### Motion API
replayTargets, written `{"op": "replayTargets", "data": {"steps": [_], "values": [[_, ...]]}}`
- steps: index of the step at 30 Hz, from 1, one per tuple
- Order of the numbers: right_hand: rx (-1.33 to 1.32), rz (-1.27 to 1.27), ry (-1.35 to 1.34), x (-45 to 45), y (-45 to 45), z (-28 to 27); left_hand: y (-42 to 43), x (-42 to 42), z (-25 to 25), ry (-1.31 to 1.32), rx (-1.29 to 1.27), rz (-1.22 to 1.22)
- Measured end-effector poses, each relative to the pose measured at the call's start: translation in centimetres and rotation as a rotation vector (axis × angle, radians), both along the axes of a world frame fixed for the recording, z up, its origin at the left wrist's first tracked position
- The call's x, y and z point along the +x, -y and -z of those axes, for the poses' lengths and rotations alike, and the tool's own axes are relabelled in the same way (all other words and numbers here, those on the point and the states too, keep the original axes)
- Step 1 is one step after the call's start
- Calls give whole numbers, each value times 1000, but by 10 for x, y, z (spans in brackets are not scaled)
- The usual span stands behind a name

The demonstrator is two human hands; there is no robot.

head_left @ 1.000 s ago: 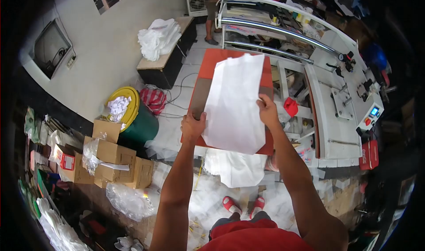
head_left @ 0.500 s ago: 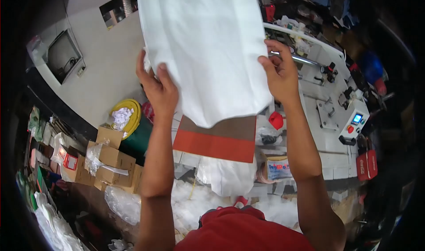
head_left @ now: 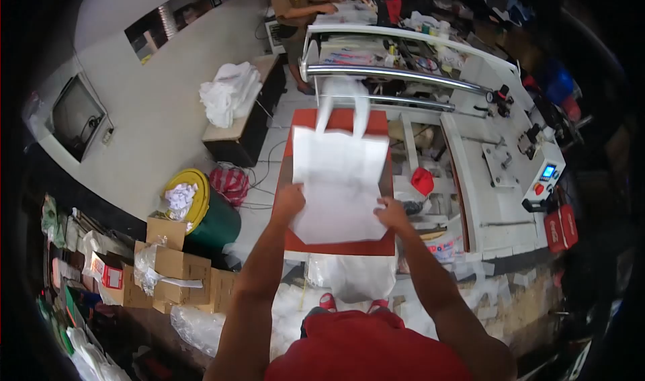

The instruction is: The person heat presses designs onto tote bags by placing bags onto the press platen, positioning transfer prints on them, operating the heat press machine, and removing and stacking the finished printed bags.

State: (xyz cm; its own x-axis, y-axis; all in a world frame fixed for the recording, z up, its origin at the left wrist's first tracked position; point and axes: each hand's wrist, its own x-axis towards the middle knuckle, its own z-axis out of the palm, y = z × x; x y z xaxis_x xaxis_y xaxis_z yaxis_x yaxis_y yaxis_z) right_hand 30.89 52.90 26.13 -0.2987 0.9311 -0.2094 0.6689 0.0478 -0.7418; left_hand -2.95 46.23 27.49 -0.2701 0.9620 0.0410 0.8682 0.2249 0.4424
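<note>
A white bag [head_left: 340,193] with two loop handles lies over a red-orange board [head_left: 336,246], its handles pointing away and slightly blurred. My left hand [head_left: 290,202] is closed at the bag's left edge. At the right edge, my right hand [head_left: 391,214] pinches the bag between thumb and fingers. Below the board's near edge hangs more white material [head_left: 351,276].
On the right stands a white machine with a metal roller [head_left: 403,74] and a control box [head_left: 545,174]. To the left are a green bin [head_left: 220,216], cardboard boxes [head_left: 178,267] and a bench with white bags [head_left: 230,93]. A co-worker [head_left: 293,11] stands at the back.
The bag was raised high toward the camera, then came down over the board, and its handles now show. Both my hands have moved down with it. The co-worker's upper body has come into view.
</note>
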Motion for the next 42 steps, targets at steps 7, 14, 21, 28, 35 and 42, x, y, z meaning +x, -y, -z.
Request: {"op": "replayTargets", "data": {"steps": [7, 14, 21, 28, 35, 42], "values": [[461, 141, 44, -30, 62, -3, 33, 16, 9, 155, 294, -178], [1090, 84, -349, -56, 29, -201, 4, 17, -195, 99, 1009, 52], [1166, 206, -485, -68, 9, -203, -18, 4, -195, 1, 1047, -29], [341, 64, 70, -33, 53, 3, 23, -8, 17, 196, 37, -116], [692, 222, 80, -35, 81, 20, 67, 11, 10, 125, 204, -311], [614, 248, 40, -33, 84, 26, 89, 17, 29, 130, 354, -225]]}}
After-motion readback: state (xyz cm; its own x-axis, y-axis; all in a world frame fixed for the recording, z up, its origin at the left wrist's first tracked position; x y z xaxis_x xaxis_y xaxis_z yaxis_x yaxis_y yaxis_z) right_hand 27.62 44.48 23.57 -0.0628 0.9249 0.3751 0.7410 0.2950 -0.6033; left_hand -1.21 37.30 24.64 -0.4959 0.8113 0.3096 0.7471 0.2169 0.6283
